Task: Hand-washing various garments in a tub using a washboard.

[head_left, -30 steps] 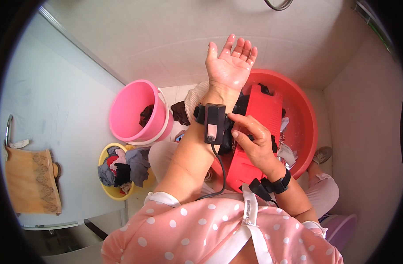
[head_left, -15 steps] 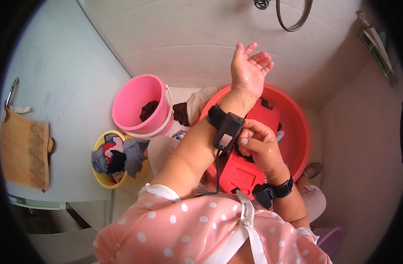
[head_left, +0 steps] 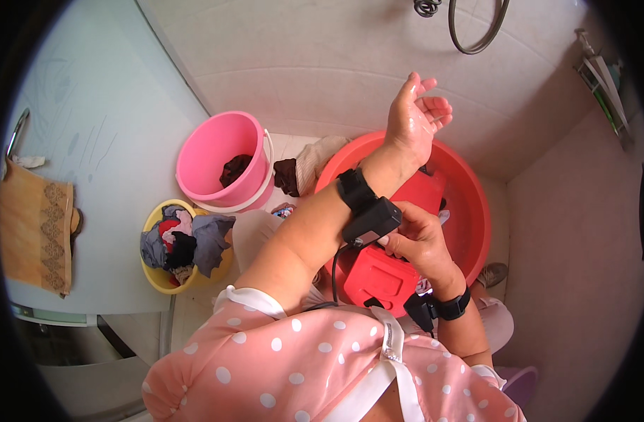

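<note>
My left hand, wet, is raised over the far side of a red basin, fingers apart and slightly curled, holding nothing. A black box-shaped wrist device is strapped to my left forearm, with a cable running down from it. My right hand has its thumb and fingers closed at the right side of that device; its fingertips are partly hidden behind it. Another black wrist device is strapped on my right wrist. Below my hands, a red washboard lies in the basin.
To the left stand a pink bucket with dark cloth inside and a yellow basin heaped with clothes. Striped cloth lies by the red basin. A shower hose hangs on the far wall; an orange towel hangs at left.
The device on my left forearm has turned toward my right hand. My left hand has rotated and shifted slightly to the right. My right hand stays at the device.
</note>
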`<action>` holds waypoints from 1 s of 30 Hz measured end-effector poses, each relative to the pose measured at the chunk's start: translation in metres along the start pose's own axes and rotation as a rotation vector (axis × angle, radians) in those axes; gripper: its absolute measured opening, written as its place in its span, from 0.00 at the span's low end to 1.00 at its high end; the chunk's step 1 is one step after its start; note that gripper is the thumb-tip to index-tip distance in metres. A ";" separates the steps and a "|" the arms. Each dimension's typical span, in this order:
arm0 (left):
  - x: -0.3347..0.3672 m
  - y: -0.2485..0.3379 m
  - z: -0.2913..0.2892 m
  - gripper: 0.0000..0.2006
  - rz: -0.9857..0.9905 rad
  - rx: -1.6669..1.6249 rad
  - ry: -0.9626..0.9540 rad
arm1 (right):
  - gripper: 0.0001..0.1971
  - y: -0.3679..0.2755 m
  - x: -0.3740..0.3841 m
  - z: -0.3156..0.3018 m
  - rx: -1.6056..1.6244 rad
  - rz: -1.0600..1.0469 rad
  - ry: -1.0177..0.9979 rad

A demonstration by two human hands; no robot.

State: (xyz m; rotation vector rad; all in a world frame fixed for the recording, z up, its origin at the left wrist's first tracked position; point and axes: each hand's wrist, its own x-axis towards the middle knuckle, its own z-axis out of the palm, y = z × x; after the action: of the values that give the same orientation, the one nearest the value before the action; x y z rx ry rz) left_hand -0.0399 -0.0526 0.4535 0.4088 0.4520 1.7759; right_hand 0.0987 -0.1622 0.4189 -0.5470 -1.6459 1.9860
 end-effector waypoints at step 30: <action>-0.038 -0.069 -0.026 0.13 1.159 1.798 -0.777 | 0.10 0.034 -0.018 0.000 -0.336 -0.172 -0.132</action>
State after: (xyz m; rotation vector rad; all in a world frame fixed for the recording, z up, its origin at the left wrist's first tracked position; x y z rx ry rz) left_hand 0.0136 -0.0767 0.3948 2.9133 1.2888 1.4127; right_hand 0.1090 -0.1785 0.3853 -0.3824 -2.0528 1.6625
